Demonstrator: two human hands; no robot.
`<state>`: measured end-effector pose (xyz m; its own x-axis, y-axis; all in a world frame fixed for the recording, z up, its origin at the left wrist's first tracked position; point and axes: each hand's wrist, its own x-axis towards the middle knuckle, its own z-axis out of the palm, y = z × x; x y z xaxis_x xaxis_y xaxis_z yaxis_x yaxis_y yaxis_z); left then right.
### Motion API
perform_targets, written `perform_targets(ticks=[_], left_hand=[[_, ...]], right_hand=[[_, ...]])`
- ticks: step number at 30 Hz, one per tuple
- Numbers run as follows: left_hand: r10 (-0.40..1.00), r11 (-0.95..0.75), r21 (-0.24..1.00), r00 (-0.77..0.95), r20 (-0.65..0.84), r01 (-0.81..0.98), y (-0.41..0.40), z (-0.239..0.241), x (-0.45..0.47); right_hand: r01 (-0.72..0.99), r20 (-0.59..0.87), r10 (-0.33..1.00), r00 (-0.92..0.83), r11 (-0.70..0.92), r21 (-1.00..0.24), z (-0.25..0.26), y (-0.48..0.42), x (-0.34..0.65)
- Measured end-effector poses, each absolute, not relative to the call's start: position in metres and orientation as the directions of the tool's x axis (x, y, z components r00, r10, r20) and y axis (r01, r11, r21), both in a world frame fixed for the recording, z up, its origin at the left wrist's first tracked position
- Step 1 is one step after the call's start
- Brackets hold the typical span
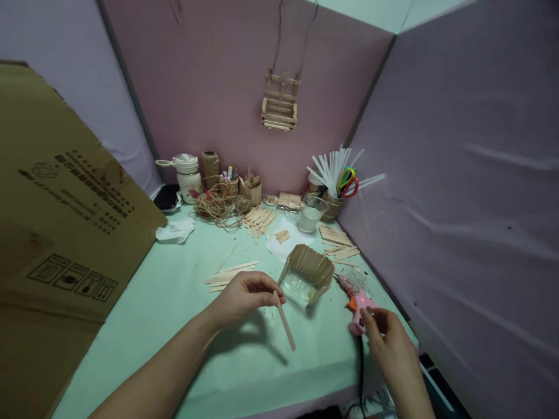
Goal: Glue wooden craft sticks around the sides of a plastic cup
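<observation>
My left hand pinches one end of a wooden craft stick, which slants down to the right above the pale green table. My right hand has its fingers curled at the handle of a pink glue gun lying on the table's right edge; whether it grips the gun is unclear. Between the hands lies a clear plastic box on its side, its outside lined with wooden sticks.
Loose sticks lie left of the box, more sticks at the right. At the back stand a twine tangle, a glass cup, a pot with scissors and a jar. A cardboard sheet leans at left.
</observation>
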<state>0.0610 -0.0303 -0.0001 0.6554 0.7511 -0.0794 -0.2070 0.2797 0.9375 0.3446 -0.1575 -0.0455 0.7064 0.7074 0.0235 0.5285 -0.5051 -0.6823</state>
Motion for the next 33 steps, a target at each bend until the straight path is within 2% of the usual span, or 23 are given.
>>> perform_targets(ticks=[3, 6, 9, 13, 19, 22, 24, 25, 27, 29, 31, 33], left_hand=[[0.752, 0.277, 0.939, 0.654, -0.080, -0.204, -0.030, -0.001, 0.062], [0.768, 0.258, 0.947, 0.636, -0.081, -0.192, -0.030, -0.001, 0.062], [0.780, 0.243, 0.952, 0.621, -0.077, -0.186, -0.029, 0.000, 0.061], [0.784, 0.236, 0.952, 0.617, -0.067, -0.196, -0.029, 0.001, 0.061], [0.806, 0.208, 0.953, 0.591, -0.038, -0.222, -0.028, 0.001, 0.058], [0.828, 0.180, 0.956, 0.561, -0.019, -0.233, -0.026, 0.001, 0.056], [0.835, 0.165, 0.958, 0.550, -0.009, -0.236, -0.024, 0.001, 0.055], [0.837, 0.161, 0.959, 0.547, -0.006, -0.235, -0.024, 0.001, 0.054], [0.837, 0.150, 0.962, 0.547, -0.001, -0.227, -0.022, 0.000, 0.054], [0.841, 0.133, 0.968, 0.541, 0.002, -0.210, -0.021, -0.001, 0.053], [0.850, 0.108, 0.977, 0.527, 0.007, -0.187, -0.020, -0.001, 0.051], [0.857, 0.085, 0.984, 0.515, 0.007, -0.156, -0.018, 0.000, 0.049]], right_hand=[[0.596, -0.084, 0.707, 0.702, -0.648, -0.474, -0.046, -0.146, 0.359], [0.629, -0.221, 0.726, 0.651, -0.679, -0.378, -0.041, -0.135, 0.356], [0.612, -0.278, 0.715, 0.641, -0.696, -0.377, -0.034, -0.127, 0.353], [0.561, -0.248, 0.678, 0.692, -0.721, -0.407, -0.031, -0.127, 0.357], [0.437, -0.220, 0.615, 0.757, -0.727, -0.530, -0.035, -0.136, 0.360], [0.232, -0.241, 0.582, 0.777, -0.620, -0.749, -0.040, -0.141, 0.362], [-0.034, -0.327, 0.587, 0.741, -0.453, -0.891, -0.043, -0.144, 0.363], [-0.178, -0.386, 0.608, 0.694, -0.374, -0.910, -0.043, -0.145, 0.363], [-0.408, -0.476, 0.695, 0.539, -0.279, -0.869, -0.041, -0.147, 0.360], [-0.573, -0.491, 0.781, 0.385, -0.215, -0.791, -0.035, -0.150, 0.355], [-0.670, -0.460, 0.837, 0.296, -0.161, -0.725, -0.026, -0.154, 0.347], [-0.690, -0.430, 0.857, 0.284, -0.129, -0.713, -0.017, -0.159, 0.339]])
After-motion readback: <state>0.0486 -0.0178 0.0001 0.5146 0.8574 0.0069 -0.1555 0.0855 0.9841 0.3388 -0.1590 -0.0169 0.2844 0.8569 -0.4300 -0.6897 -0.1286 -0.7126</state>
